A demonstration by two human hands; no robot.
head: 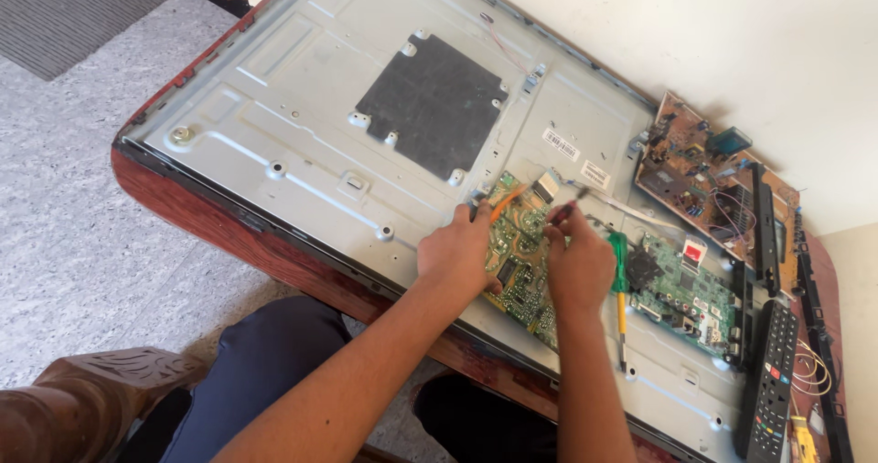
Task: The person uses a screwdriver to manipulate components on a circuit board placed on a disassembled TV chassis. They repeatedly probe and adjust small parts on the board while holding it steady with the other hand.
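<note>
Both hands work over a small green circuit board [518, 253] that lies on the grey metal back of a flat screen [302, 125], which rests on a reddish wooden counter [210, 221]. The left hand [457, 253] sits on the board's near-left edge, its fingers curled shut around a thin orange-handled tool [505, 203] whose tip points up and away from the hand toward the board's far end. The right hand [578, 266], just beside the left and nearly touching it, is closed on a slim dark probe [560, 212] pinched between the fingertips, its tip at the upper part of the same board. Just to the right of the right hand, a green-handled screwdriver [620, 289] lies on the metal panel, and beyond it is a larger green circuit board [681, 285]. Farther right, at the counter's end, a black remote control [771, 381] lies well apart from the hands. Beyond the right hand, near the wall, a brown circuit board [695, 166] rests at an angle. Ahead of the left hand, a dark square pad [430, 105] covers the middle of the panel.
</note>
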